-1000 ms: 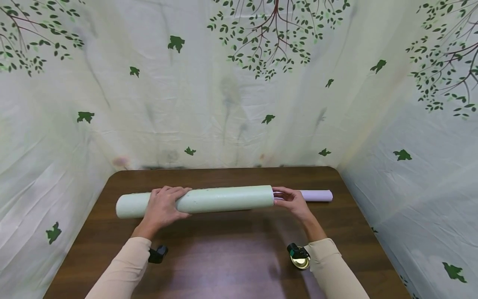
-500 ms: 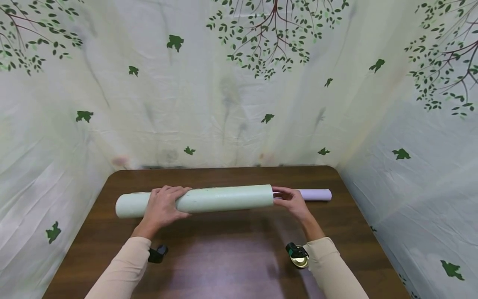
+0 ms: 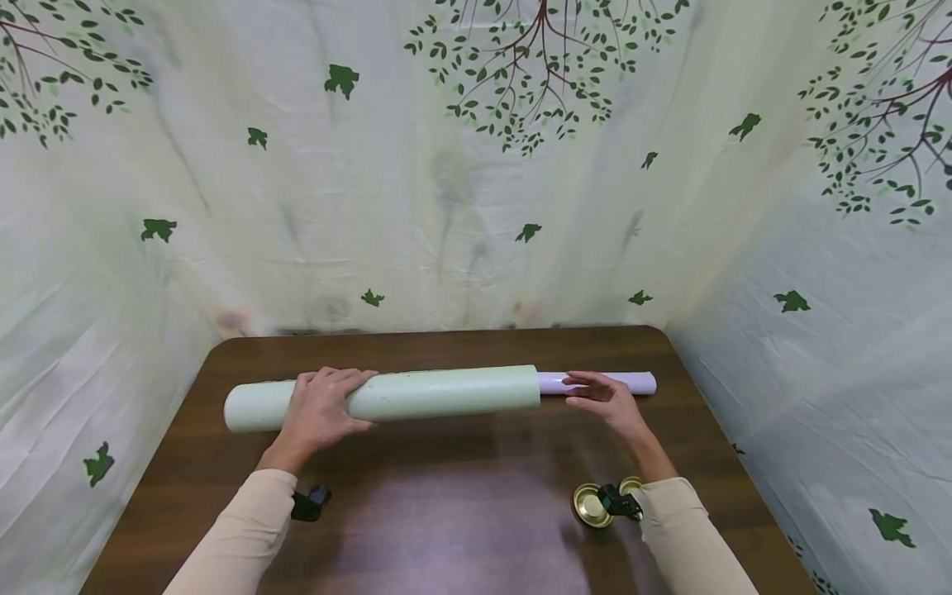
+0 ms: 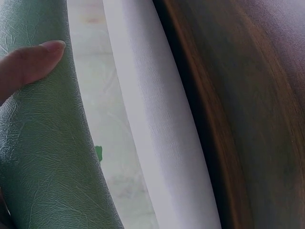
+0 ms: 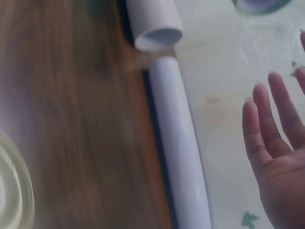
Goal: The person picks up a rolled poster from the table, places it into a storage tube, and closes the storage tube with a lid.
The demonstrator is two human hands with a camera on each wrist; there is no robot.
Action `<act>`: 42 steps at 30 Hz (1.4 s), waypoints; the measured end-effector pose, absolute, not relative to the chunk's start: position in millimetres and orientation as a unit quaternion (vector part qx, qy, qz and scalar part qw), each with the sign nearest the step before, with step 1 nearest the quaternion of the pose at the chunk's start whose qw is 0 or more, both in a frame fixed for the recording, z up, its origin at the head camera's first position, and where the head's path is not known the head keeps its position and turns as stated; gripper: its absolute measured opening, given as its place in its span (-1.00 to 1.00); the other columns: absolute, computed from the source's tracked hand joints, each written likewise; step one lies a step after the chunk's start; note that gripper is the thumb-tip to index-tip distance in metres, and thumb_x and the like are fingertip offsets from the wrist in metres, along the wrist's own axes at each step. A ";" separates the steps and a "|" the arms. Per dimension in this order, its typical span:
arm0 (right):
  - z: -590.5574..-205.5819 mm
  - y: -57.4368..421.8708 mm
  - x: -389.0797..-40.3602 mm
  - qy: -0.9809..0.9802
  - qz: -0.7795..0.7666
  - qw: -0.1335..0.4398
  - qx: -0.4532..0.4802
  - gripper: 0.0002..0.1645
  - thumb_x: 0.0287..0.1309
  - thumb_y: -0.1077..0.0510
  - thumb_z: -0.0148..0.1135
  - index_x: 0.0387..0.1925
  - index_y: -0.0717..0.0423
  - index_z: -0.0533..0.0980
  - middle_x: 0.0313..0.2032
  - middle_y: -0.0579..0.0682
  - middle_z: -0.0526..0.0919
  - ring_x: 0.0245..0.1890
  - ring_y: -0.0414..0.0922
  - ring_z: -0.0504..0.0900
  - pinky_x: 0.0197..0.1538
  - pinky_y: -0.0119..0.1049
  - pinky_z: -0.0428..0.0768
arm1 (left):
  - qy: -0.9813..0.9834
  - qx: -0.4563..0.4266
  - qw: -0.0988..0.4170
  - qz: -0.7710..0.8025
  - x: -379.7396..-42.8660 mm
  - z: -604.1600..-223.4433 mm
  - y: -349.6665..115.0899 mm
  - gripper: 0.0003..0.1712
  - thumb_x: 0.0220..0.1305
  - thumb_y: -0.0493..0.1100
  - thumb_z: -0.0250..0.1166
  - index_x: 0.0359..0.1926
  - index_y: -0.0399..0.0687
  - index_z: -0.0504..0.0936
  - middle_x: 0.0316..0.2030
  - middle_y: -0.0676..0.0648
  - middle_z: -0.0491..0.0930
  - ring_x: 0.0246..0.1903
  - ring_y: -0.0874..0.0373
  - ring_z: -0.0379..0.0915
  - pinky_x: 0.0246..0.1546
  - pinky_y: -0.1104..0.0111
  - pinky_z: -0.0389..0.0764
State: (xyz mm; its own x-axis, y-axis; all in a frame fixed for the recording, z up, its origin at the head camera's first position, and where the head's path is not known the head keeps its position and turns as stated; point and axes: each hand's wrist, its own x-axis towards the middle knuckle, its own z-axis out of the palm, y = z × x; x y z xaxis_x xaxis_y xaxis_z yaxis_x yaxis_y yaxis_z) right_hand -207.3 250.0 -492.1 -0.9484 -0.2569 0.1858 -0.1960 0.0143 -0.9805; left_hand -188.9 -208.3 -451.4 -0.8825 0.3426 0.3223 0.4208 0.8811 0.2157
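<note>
Green roll (image 3: pixel 446 393) in left hand (image 3: pixel 320 409); right hand (image 3: pixel 610 405) apart.

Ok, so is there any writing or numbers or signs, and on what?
None: no readable words, numbers or signs.
The green roll, white roll and purple roll look plain.
The curtain has printed leaves and branches.
Any marks on the black wrist cameras are too small to read.
</note>
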 end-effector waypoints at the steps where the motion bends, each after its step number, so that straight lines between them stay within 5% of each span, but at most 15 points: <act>1: -491.8 254.3 -207.1 0.719 -0.676 0.021 -0.160 -0.39 0.02 0.43 0.34 0.12 0.58 0.37 0.02 0.47 0.52 -0.08 -0.10 0.67 -0.09 -0.31 0.62 | -0.960 -0.199 0.139 -0.142 -189.1 -451.4 -208.5 -0.08 -0.38 0.12 0.64 0.14 -0.02 0.60 0.00 -0.13 0.63 -0.06 -0.12 0.47 -0.08 -0.06 0.29; 8: -489.7 284.6 -203.0 0.787 -0.593 0.025 -0.170 -0.45 -0.01 0.38 0.39 0.06 0.49 0.47 0.02 0.44 0.54 -0.10 -0.25 0.64 -0.10 -0.38 0.60 | -0.961 -0.195 0.135 -0.145 -189.0 -452.3 -209.9 -0.09 -0.37 0.11 0.64 0.14 -0.02 0.60 0.00 -0.12 0.63 -0.06 -0.12 0.47 -0.08 -0.06 0.28; 14: -495.4 307.4 -193.7 0.831 -0.529 0.013 -0.174 -0.47 -0.05 0.34 0.44 0.01 0.43 0.53 -0.05 0.15 0.66 -0.09 -0.29 0.62 -0.03 -0.22 0.58 | -0.961 -0.195 0.130 -0.148 -190.0 -450.3 -210.0 -0.09 -0.36 0.10 0.64 0.14 -0.04 0.59 0.00 -0.14 0.63 -0.06 -0.14 0.45 -0.07 -0.07 0.27; 18: -503.4 318.5 -188.3 0.848 -0.500 0.018 -0.174 -0.44 -0.05 0.29 0.46 0.02 0.42 0.53 -0.04 0.21 0.64 -0.08 -0.35 0.58 -0.01 -0.20 0.56 | -0.962 -0.191 0.129 -0.147 -189.7 -448.7 -211.2 -0.09 -0.35 0.10 0.64 0.15 -0.04 0.59 0.01 -0.15 0.63 -0.05 -0.14 0.45 -0.06 -0.08 0.27; 26: -521.0 345.2 -164.3 0.879 -0.448 0.050 -0.154 -0.43 -0.02 0.16 0.47 0.06 0.26 0.55 0.03 0.25 0.58 0.04 0.19 0.53 0.06 0.09 0.49 | -0.961 -0.196 0.129 -0.146 -189.5 -449.5 -208.5 -0.08 -0.35 0.12 0.63 0.15 -0.04 0.59 -0.01 -0.13 0.64 -0.06 -0.13 0.46 -0.06 -0.06 0.28; 29: -528.3 354.6 -152.4 0.880 -0.444 0.062 -0.154 -0.43 -0.01 0.16 0.46 0.05 0.29 0.54 0.02 0.23 0.58 0.03 0.25 0.52 0.01 0.04 0.52 | -0.960 -0.196 0.133 -0.146 -190.2 -450.5 -206.9 -0.08 -0.36 0.14 0.63 0.15 -0.02 0.60 0.00 -0.12 0.64 -0.06 -0.11 0.46 -0.05 -0.06 0.29; 35: -545.9 366.4 -134.0 0.870 -0.451 0.077 -0.181 -0.47 -0.02 0.23 0.45 0.01 0.36 0.51 -0.07 0.28 0.58 -0.17 -0.02 0.52 -0.18 -0.24 0.50 | -0.963 -0.191 0.127 -0.143 -188.5 -454.2 -208.1 -0.09 -0.36 0.14 0.63 0.14 -0.01 0.60 -0.01 -0.10 0.64 -0.07 -0.11 0.47 -0.06 -0.04 0.29; 42: -560.9 369.0 -126.4 0.854 -0.456 0.135 -0.212 -0.36 -0.05 0.27 0.46 0.08 0.39 0.41 -0.05 0.29 0.49 -0.17 -0.13 0.42 -0.18 -0.28 0.44 | -0.962 -0.190 0.136 -0.142 -187.3 -454.5 -212.1 -0.10 -0.37 0.14 0.63 0.12 -0.01 0.61 -0.01 -0.12 0.64 -0.06 -0.12 0.48 -0.07 -0.04 0.28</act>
State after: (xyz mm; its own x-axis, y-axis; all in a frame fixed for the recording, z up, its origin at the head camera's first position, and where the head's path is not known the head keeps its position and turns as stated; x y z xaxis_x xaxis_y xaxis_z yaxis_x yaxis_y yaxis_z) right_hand -126.4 369.0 -560.9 -0.8733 -0.4858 -0.0379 -0.2389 0.4946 -0.8356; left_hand -187.3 -212.1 -454.5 -0.8909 0.3270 0.3151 0.4043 0.8872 0.2224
